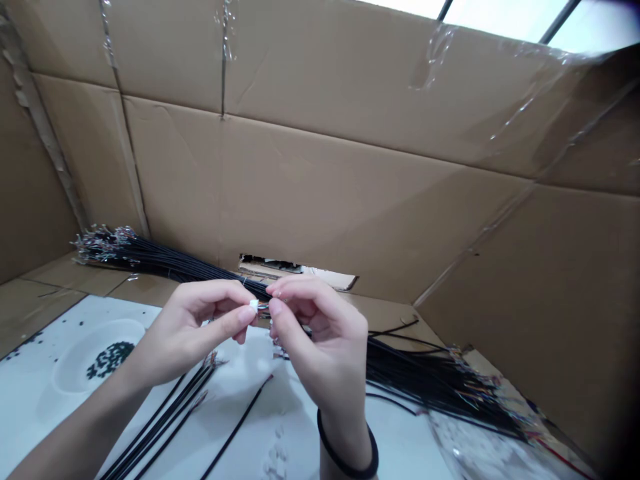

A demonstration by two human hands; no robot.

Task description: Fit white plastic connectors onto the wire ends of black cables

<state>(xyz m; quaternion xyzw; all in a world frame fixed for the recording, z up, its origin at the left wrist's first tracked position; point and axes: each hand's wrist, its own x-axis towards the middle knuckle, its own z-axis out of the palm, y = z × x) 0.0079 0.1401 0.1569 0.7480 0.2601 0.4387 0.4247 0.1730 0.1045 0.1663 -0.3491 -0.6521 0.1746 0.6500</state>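
Observation:
Between thumb and forefinger, my left hand (195, 327) pinches a small white plug connector (254, 305). Thin coloured wires (264, 307) run from its right side into the fingertips of my right hand (315, 333), which are closed on them. Both hands meet in the middle of the view, above the white work surface (240, 413). Several black cables (165, 420) with bared wire ends lie below my left hand, and a single black cable (237, 427) lies between my wrists. Where the held wires lead beyond my right fingers is hidden.
A long bundle of black cables (165, 259) lies along the back left, another bundle (430, 373) on the right. At left a shallow white dish (70, 363) holds small dark pieces. Clear plastic bagging (470, 447) lies front right. Cardboard walls (350, 173) enclose the back and sides.

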